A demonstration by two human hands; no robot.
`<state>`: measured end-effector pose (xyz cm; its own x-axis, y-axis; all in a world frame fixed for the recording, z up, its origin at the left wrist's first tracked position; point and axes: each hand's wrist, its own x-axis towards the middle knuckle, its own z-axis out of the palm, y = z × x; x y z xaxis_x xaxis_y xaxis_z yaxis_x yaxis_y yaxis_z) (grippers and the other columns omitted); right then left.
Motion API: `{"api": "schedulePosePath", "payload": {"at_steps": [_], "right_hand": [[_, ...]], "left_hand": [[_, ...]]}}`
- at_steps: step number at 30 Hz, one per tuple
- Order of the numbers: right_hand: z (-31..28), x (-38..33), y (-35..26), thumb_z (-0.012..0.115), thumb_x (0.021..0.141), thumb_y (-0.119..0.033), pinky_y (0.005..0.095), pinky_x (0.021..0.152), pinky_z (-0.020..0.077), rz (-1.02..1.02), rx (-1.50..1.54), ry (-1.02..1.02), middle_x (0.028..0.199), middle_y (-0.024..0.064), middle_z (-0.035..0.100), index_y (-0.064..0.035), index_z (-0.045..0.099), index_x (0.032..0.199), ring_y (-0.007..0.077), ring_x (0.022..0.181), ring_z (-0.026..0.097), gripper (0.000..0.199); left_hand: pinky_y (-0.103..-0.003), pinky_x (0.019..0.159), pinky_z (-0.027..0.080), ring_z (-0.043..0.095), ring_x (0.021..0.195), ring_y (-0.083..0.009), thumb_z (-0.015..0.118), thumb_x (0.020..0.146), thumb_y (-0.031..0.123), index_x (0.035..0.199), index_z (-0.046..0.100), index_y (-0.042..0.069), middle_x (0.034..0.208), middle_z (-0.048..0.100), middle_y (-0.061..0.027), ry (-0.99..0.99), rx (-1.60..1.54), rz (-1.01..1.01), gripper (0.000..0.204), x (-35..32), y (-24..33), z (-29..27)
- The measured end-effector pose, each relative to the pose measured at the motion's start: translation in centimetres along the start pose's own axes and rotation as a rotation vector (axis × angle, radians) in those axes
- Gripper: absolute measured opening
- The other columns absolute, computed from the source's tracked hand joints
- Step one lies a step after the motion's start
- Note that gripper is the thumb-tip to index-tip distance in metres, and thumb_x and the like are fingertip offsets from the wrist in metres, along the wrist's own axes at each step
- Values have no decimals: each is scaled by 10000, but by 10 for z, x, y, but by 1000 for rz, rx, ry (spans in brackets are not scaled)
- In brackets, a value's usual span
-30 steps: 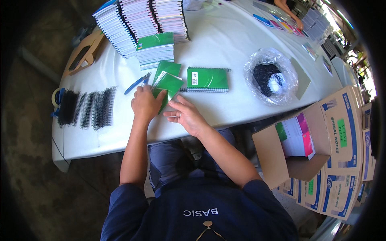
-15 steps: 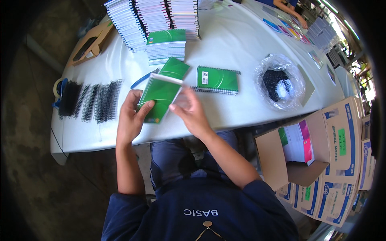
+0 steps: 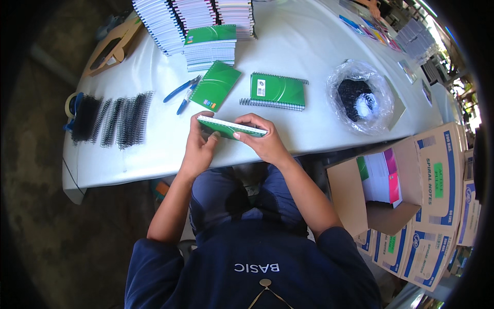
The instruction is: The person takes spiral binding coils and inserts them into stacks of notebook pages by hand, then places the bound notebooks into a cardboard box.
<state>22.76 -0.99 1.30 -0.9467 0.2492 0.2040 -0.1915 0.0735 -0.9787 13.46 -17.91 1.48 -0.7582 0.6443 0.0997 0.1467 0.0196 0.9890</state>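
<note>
Both of my hands hold one green-covered notebook (image 3: 226, 129) near the table's front edge, its white page edge with a row of holes turned up. My left hand (image 3: 199, 152) grips its left end, and my right hand (image 3: 268, 147) has the right end between thumb and fingers. Just beyond lies another green notebook (image 3: 216, 86), flat on the table. Blue-handled pliers (image 3: 177, 92) rest beside it, partly under its left edge. To the right is a small pile of green notebooks (image 3: 280, 91) with dark wire spirals showing along its edges.
Rows of black spiral coils (image 3: 133, 121) lie at left by a tape roll (image 3: 71, 105). Tall notebook stacks (image 3: 193, 18) stand at the back. A clear plastic bag (image 3: 378, 110) of black coils sits at right, above an open carton (image 3: 347, 198) holding notebooks.
The held notebook has turned from upright and slanted to nearly level, edge up. My right hand has closed on its right end. The flat notebook and pliers are now uncovered.
</note>
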Motion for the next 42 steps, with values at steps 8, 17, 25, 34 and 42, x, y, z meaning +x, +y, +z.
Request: {"api": "schedulePosePath", "payload": {"at_steps": [8, 17, 25, 34, 42], "right_hand": [[-5, -3, -1, 596, 839, -10, 244, 891, 433, 16, -98, -204, 1088, 91, 660, -41, 622, 1143, 115, 1007, 579, 307], [-3, 1, 3, 560, 819, 37, 276, 954, 405, -162, 18, -113, 1134, 106, 639, -20, 620, 1135, 162, 1087, 566, 326], [-11, -3, 8, 580, 850, -2, 280, 923, 424, -115, 57, -135, 1096, 121, 642, 23, 629, 1080, 146, 1021, 572, 237], [-4, -5, 3, 583, 846, 2, 256, 883, 439, -40, 57, -63, 1055, 88, 666, 15, 627, 1105, 117, 969, 586, 263], [-4, -5, 5, 613, 846, -5, 248, 875, 450, -80, 28, -46, 1049, 96, 661, 33, 620, 1105, 124, 962, 588, 262]], "left_hand": [[-398, 821, 439, 551, 987, -311, 605, 786, 104, 1079, 571, 65, 1022, 579, -144, 349, 1213, 235, 298, 26, 2, -81], [-415, 768, 466, 606, 892, -294, 595, 831, 298, 953, 610, 49, 971, 616, -115, 583, 1291, -178, 277, 44, 7, -141], [-238, 657, 448, 536, 723, -128, 408, 796, -7, 1128, 477, -6, 896, 598, -94, 104, 299, 56, 339, 29, 33, -100], [-225, 553, 332, 360, 586, -76, 473, 957, 385, 788, 559, 27, 627, 421, 17, -190, 299, -178, 405, 6, 34, -61], [-238, 430, 289, 324, 426, -73, 411, 958, 474, 669, 543, 39, 488, 382, 19, -301, 193, -409, 538, 15, 52, -65]]}}
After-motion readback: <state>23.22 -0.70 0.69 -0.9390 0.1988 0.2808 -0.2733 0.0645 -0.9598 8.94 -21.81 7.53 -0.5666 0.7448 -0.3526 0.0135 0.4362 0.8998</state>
